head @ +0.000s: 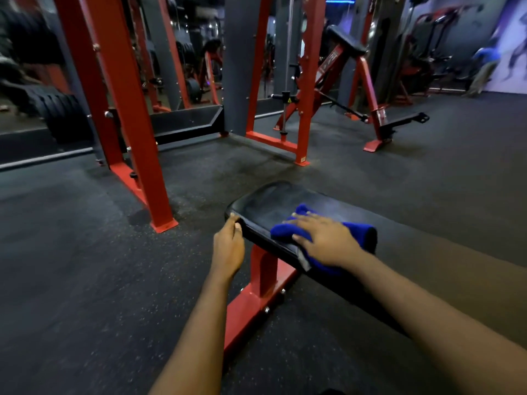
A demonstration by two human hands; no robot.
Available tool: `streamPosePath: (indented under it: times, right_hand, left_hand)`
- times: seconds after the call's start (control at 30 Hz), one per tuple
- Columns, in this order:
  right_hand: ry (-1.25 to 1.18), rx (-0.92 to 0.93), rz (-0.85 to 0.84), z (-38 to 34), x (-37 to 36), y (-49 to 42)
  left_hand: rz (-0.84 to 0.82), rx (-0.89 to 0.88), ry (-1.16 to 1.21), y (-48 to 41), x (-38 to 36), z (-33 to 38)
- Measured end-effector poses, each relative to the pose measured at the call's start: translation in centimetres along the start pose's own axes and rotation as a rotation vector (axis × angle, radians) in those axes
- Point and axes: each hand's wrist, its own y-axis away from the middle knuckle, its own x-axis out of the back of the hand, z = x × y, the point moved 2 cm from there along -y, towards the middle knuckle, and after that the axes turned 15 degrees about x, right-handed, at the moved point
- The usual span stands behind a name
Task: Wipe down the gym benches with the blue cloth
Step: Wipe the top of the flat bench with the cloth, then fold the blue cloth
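Nearest, both forearms reach forward from the bottom of the view. The left hand (pixel 228 246) curls its fingers over the near corner edge of the black padded tabletop (pixel 273 201), gripping it as a brace. Just to its right, the right hand (pixel 325 240) lies flat with fingers spread, pressing down on the blue cloth (pixel 360 232). The cloth sits bunched under the palm and hangs slightly over the near edge of the pad. Below the hands, the red frame (pixel 265 276) carries the pad above the dark floor (pixel 85 280).

The step in hand looks like wiping the end section of this pad. To do it well, keep the palm flat and the weight even so that the whole cloth drags, not just the fingertips. Spreading the bunched cloth wider would cover more with each pass. Run overlapping strokes from the right hand out to the rounded end beyond the fingertips, then over the side edges, where the left hand's grip hides a strip that needs its own pass.

Beyond the hands stands a red rack (pixel 134 124), and further off to the right an angled pad (pixel 346 41) on a red machine, probably waiting for the same treatment.
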Motion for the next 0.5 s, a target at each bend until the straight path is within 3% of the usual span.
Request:
streamPosePath:
  times: [0.07,0.13,0.23,0.33,0.5]
  right_hand:
    - [-0.007,0.110,0.071,-3.6,1.2,3.6]
    - [-0.079,0.079,0.119,-5.4,2.9,6.4]
    - [-0.543,-0.076,0.403,-5.3,5.2,8.0]
    - [-0.909,-0.171,0.655,-4.5,6.8,7.7]
    - [-1.065,-0.327,0.727,-1.7,7.4,3.9]
  left_hand:
    - [-0.074,0.015,-0.071,2.4,0.0,0.8]
    - [-0.177,0.018,-0.188,4.7,-0.1,1.4]
    - [-0.276,0.008,-0.293,6.3,-0.6,2.5]
    - [-0.223,-0.036,-0.219,6.1,-1.3,3.8]
    - [-0.317,-0.191,-0.003,4.1,-4.3,8.4]
